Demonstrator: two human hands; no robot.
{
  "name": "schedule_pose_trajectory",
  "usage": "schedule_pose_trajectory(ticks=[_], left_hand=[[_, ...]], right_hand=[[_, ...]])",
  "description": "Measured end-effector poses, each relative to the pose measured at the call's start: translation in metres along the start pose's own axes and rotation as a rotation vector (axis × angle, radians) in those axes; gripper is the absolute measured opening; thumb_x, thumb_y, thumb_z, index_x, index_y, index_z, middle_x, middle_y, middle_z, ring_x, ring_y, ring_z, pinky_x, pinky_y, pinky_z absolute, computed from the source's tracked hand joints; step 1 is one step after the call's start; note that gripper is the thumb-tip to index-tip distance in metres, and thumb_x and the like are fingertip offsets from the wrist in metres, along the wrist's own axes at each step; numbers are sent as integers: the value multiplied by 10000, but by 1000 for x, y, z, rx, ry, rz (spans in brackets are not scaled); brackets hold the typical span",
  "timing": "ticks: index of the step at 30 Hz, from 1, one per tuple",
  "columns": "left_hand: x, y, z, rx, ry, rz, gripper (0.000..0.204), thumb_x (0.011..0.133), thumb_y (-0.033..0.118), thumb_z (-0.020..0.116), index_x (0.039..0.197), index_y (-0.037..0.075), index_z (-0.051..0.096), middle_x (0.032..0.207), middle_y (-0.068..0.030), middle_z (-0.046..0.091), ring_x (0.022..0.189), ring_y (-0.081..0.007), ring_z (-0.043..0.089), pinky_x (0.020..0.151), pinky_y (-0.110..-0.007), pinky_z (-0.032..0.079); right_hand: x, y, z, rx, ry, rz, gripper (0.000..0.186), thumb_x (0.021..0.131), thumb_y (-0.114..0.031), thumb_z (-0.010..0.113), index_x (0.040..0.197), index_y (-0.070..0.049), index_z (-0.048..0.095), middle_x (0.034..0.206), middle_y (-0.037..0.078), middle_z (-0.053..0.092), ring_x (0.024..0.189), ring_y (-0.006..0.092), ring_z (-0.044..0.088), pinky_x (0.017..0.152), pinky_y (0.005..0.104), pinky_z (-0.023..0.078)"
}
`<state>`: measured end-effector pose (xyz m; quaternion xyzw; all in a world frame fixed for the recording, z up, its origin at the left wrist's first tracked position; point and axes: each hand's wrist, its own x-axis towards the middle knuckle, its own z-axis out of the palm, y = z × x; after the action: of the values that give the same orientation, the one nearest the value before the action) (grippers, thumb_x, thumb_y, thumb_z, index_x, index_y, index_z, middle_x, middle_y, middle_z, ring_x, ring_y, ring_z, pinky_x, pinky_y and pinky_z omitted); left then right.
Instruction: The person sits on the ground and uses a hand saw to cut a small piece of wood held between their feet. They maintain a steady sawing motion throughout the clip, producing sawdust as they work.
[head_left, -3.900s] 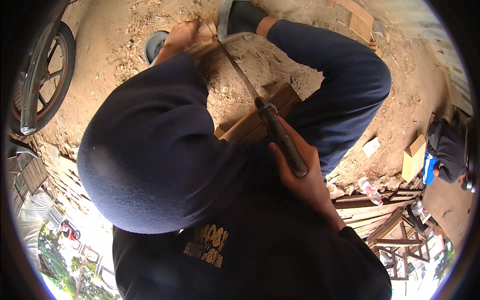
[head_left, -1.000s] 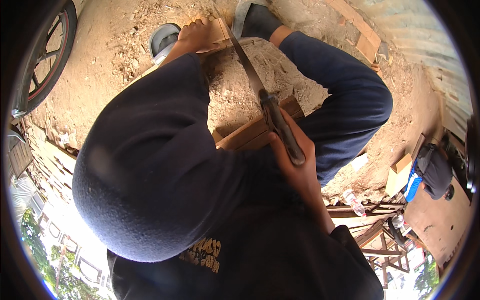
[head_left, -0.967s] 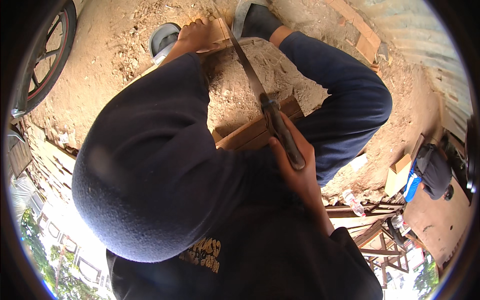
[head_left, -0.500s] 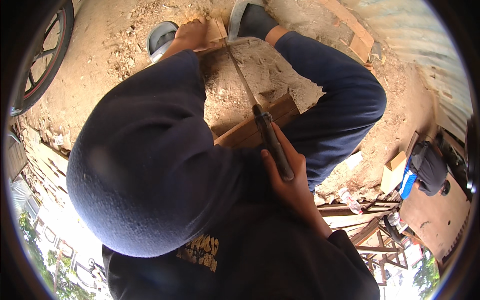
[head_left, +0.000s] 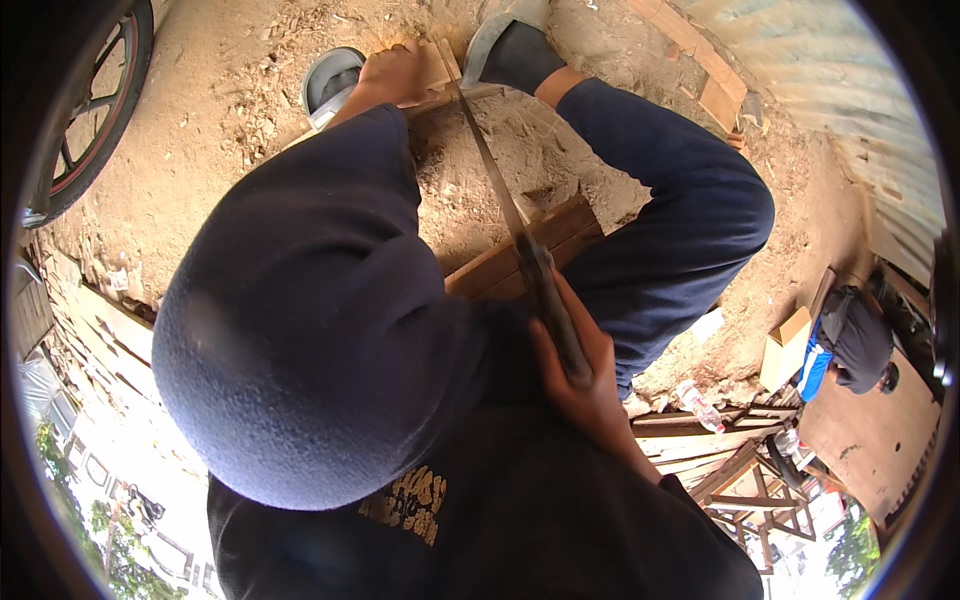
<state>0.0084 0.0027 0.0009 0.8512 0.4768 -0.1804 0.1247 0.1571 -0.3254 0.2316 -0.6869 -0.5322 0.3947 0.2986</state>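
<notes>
over bare earth (head_left: pixel 215 110), a saw (head_left: pixel 499 190) at a wood piece (head_left: pixel 438 66)
right hand (head_left: pixel 580 365) wrapped around the dark handle (head_left: pixel 552 310); left hand (head_left: pixel 390 76) clasping the wood piece

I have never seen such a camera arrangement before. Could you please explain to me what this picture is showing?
There is no robot here, only a person with two bare hands. A fisheye camera worn on the person's head looks down and bends straight edges. The right hand grips a long-bladed tool, perhaps a saw; its teeth cannot be made out. The left hand seems to hold a wooden board, and the blade reaches it near its right end. Below are earthen ground and a brown wooden block. A wheel stands at the left; at the right are a plastic bottle, a cardboard box and another person.
</notes>
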Motion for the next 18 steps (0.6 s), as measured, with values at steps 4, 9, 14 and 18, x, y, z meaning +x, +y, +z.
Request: schedule_pose_trajectory(ticks=[4, 9, 14, 18], left_hand=[[-2, 1, -10, -37, -45, 20, 906, 737, 616, 739, 1238, -79, 445, 1156, -261, 630, 1059, -393, 656, 889, -444, 539], [1, -1, -2, -27, 5, 39, 907, 731, 619, 742, 1216, -84, 437, 1138, -259, 634, 1060, -389, 656, 893, -444, 536], [4, -4, 2, 15, 39, 52, 902, 747, 624, 732, 1230, -74, 427, 1179, -245, 619, 1088, -369, 645, 910, -427, 531], [3, -1, 6, 23, 57, 79, 889, 757, 614, 729, 1243, -61, 417, 1213, -237, 591, 1093, -356, 642, 921, -427, 532]], right_hand=[[-12, -3, -9, 105, -22, 129, 502, 909, 14, 592, 1389, 49, 453, 1283, 260, 594, 1098, 344, 639, 909, 323, 502], [41, 6, 2, 175, -58, 156, 464, 928, -5, 575, 1368, 88, 462, 1301, 247, 594, 1235, 266, 577, 1022, 317, 434], [18, -13, -20, 77, -22, 40, 464, 919, -18, 598, 1354, 87, 475, 1273, 244, 613, 1206, 292, 601, 995, 315, 455], [56, -11, -5, 199, -97, 251, 472, 913, -7, 596, 1360, 81, 471, 1284, 248, 603, 1212, 300, 598, 998, 330, 461]])
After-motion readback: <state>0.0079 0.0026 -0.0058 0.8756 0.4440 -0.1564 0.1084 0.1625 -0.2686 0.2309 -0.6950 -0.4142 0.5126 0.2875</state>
